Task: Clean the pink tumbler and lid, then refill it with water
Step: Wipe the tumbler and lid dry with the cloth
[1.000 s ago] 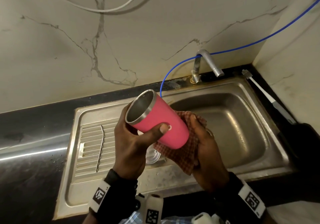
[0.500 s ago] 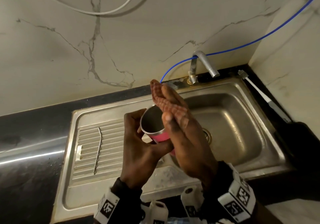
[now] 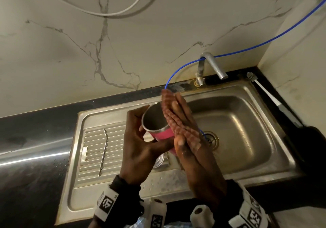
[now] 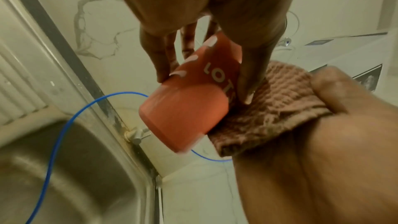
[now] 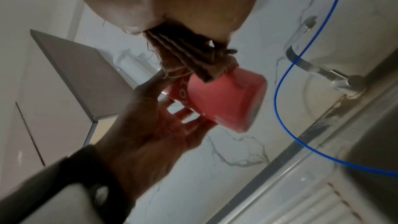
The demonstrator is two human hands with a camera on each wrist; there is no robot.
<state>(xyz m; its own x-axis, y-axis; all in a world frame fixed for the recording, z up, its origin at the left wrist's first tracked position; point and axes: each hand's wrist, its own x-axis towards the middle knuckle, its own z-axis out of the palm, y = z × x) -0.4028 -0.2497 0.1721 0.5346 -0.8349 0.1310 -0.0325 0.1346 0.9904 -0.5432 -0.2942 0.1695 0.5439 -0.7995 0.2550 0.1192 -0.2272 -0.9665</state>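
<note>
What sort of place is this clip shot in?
Most likely a home kitchen: a stainless steel sink with a ribbed drainboard, a tap at its back edge, set in a dark countertop against a marble-look wall.

Tumbler (image 3: 158,127) sits between left hand (image 3: 141,150) and right hand (image 3: 192,150), cloth (image 3: 174,120) against its right side, above the sink (image 3: 247,139); tap (image 3: 211,67) behind.
</note>
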